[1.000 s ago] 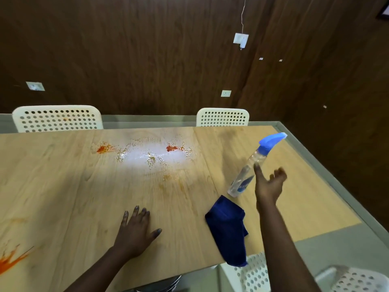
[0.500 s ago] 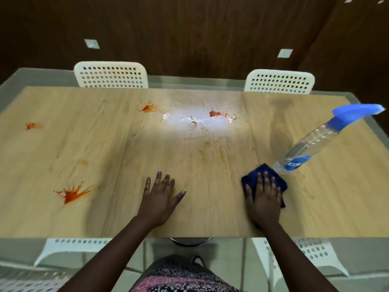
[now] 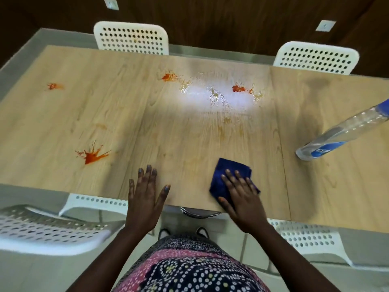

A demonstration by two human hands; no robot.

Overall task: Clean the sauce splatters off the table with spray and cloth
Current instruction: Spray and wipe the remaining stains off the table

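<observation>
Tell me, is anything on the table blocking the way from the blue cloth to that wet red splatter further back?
Nothing visible does. The right hand presses the blue cloth flat near the table's front edge, and only bare wood lies between it and the wet red splatter. The spray bottle stands off to the right.

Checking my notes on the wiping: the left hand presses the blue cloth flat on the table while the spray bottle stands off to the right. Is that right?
Not quite: the head view shows the right hand pressing the blue cloth flat on the table. The left hand lies bare beside it. The spray bottle does stand to the right.

blue cloth (image 3: 231,173) near edge, spray bottle (image 3: 345,131) right, sauce splatters (image 3: 92,154)
</observation>
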